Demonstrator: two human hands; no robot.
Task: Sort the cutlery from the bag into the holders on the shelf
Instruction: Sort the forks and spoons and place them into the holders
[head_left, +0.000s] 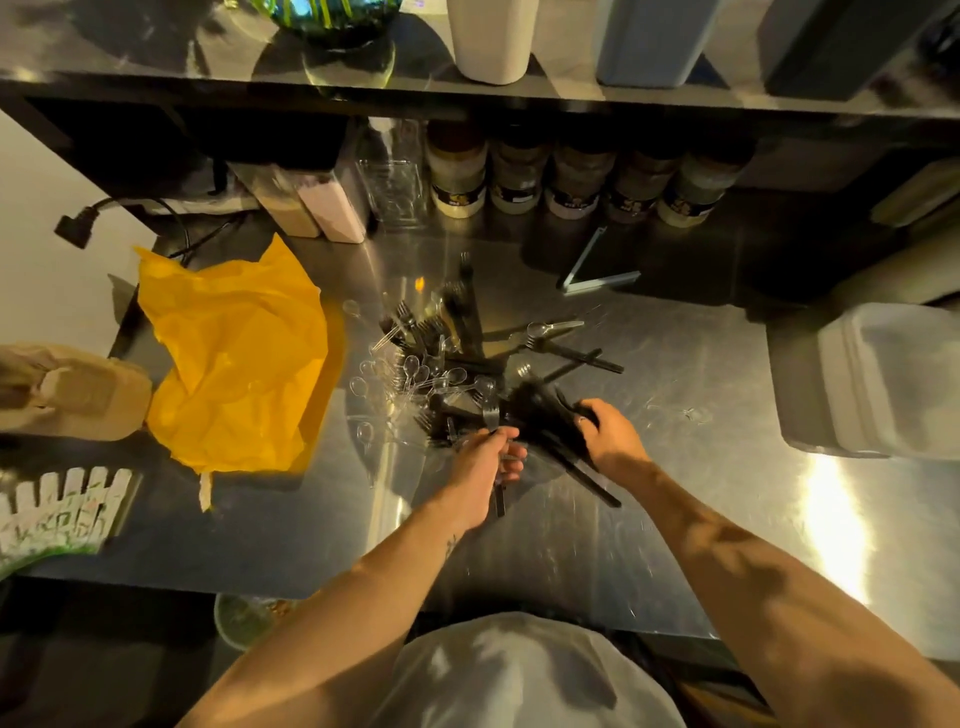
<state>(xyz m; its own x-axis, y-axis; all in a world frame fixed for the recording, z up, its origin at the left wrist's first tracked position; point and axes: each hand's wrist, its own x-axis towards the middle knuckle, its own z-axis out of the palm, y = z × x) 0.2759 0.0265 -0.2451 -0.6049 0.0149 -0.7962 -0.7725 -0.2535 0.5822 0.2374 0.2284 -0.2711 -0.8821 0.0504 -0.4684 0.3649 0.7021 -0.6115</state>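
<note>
Cutlery pile (447, 364), black forks and clear spoons mixed, lay mid-surface (675, 519), just right of the crumpled yellow bag (234, 364). Right hand (615, 441) sat at the pile's near edge, fingers curled round a bundle of black pieces (550, 423), handles pointing back toward the person. Left hand (483, 460) was close beside it, fingers pinching what looked like a single black fork (491, 415); blur made the count uncertain. On the shelf (156, 57) above stood three holders in a row: white holder (491, 36), blue-grey holder (649, 41), dark holder (831, 47). A row of jars (574, 182) stood beneath the shelf.
</note>
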